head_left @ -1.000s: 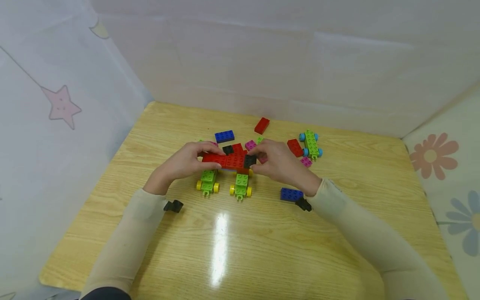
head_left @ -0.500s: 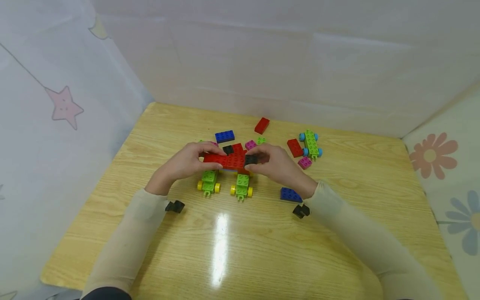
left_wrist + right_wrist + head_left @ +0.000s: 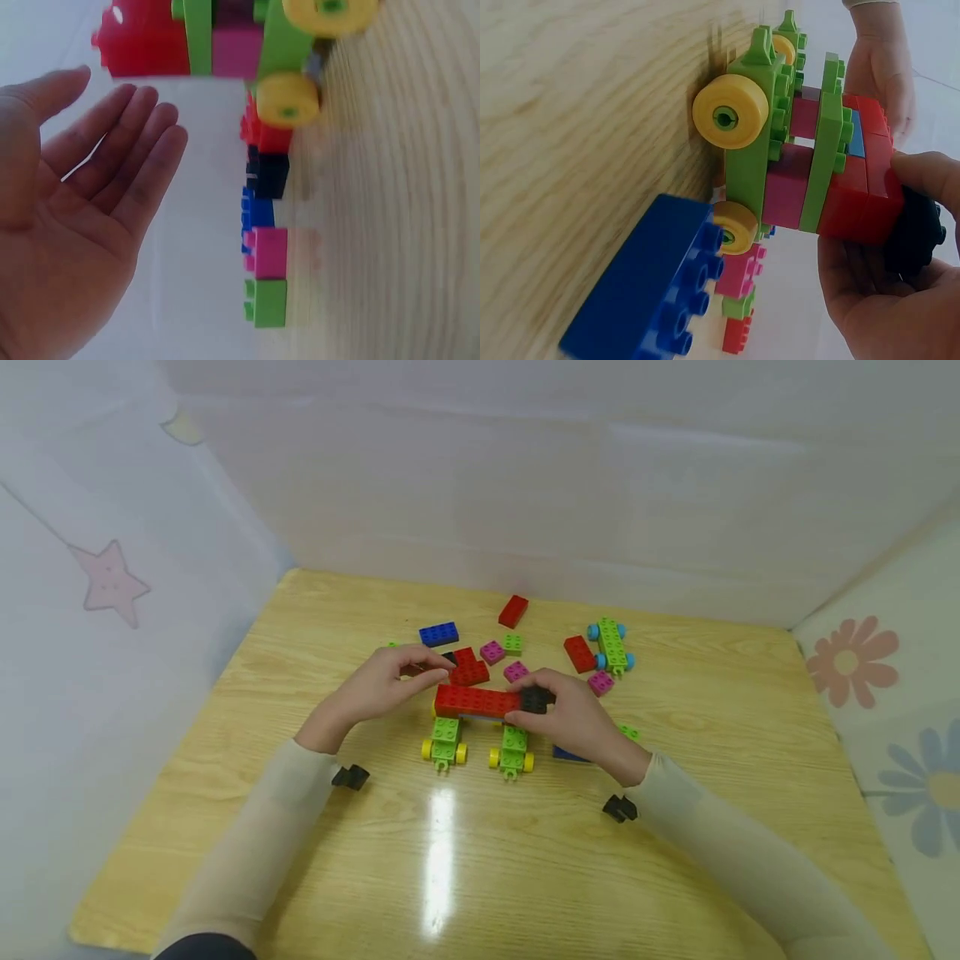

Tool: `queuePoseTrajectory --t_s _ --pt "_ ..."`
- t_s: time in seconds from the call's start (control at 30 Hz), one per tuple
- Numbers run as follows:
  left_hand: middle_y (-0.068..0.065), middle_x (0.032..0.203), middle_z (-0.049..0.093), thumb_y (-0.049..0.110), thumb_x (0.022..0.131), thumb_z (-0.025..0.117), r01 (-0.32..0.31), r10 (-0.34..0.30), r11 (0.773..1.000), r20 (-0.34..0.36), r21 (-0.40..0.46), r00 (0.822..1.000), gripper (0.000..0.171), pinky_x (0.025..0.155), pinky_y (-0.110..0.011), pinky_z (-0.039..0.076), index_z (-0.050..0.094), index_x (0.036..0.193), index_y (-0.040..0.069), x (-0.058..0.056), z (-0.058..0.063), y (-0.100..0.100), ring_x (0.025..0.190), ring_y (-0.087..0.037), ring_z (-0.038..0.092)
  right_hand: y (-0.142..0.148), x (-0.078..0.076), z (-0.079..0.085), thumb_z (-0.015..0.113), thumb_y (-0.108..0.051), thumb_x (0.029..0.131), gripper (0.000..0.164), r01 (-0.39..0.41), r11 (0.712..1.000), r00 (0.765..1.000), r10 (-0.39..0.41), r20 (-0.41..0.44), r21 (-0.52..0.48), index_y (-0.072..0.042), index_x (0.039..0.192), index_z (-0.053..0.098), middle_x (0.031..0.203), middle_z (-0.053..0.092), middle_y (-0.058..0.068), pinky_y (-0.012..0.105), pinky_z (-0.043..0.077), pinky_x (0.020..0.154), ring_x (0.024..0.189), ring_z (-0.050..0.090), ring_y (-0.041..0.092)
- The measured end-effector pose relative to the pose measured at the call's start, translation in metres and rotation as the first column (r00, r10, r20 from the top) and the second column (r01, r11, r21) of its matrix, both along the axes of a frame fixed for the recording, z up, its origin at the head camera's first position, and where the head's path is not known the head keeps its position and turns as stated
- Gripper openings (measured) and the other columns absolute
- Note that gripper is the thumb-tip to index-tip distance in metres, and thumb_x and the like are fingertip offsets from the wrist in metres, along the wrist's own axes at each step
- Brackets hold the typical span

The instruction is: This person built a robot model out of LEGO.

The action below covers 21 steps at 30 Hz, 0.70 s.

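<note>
A toy brick car with a row of red bricks [image 3: 476, 702] on top stands on two green wheeled bases [image 3: 445, 743] with yellow wheels [image 3: 289, 100]. Pink bricks [image 3: 787, 184] sit between its green layers. At the right end of the red row is a black brick [image 3: 913, 232]. My right hand [image 3: 577, 718] pinches that black brick between thumb and fingers, with the fingertips reaching past the red bricks beside it. My left hand [image 3: 386, 687] is apart from the car at its left end, fingers loosely extended, the palm showing bare in the left wrist view [image 3: 82, 195].
Behind the car lie joined red bricks [image 3: 470, 672], pink bricks [image 3: 492, 652], a light green brick [image 3: 513, 644] and a blue brick [image 3: 438, 634]. A green base with blue wheels [image 3: 612, 647] stands back right. Another blue brick [image 3: 649, 277] lies close by my right hand.
The car has shifted right and slightly nearer to me, in my right hand. My left hand has let go of the red bricks, and a gap now shows between them.
</note>
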<state>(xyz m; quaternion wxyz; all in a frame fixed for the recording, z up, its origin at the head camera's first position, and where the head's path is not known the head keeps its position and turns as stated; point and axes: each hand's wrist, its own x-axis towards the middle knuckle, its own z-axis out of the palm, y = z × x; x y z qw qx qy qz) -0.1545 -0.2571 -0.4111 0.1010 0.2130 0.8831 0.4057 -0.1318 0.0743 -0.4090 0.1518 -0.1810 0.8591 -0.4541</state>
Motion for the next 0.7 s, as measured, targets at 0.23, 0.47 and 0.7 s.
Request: queuePoseTrajectory --t_s 0.23,0.47,0.7 --pt "-0.013 0.134 0.076 0.024 0.110 0.074 -0.092 0.091 0.995 -0.031 -0.039 0.995 0.034 0.107 -0.054 0.061 0.075 0.139 0.006 -0.018 -0.010 -0.010 0.116 -0.029 0.072 0.022 0.005 -0.002 0.088 -0.031 0.100 0.037 0.035 0.999 0.999 -0.035 0.021 0.001 -0.023 0.134 0.078 0.140 0.076 0.002 0.053 0.063 0.106 0.124 0.073 0.028" --pt "-0.017 0.139 0.073 0.021 0.107 0.077 -0.143 0.136 0.978 -0.061 -0.151 0.989 0.040 0.107 -0.054 0.061 0.072 0.143 0.003 -0.037 -0.025 -0.003 0.119 -0.035 0.070 0.041 0.010 -0.002 0.086 -0.026 0.101 0.035 0.049 0.999 0.998 -0.050 0.028 0.011 -0.019 0.135 0.078 0.143 0.073 0.007 0.052 0.065 0.104 0.122 0.071 0.030" --pt "-0.014 0.135 0.074 0.022 0.105 0.079 -0.141 0.135 0.964 -0.042 -0.224 0.990 0.042 0.098 -0.048 0.061 0.073 0.143 0.004 -0.047 -0.031 0.007 0.108 -0.031 0.069 0.057 0.017 -0.002 0.086 -0.029 0.101 0.033 0.072 0.997 0.997 -0.073 0.031 0.021 -0.022 0.133 0.079 0.142 0.072 0.007 0.043 0.067 0.100 0.119 0.073 0.028"
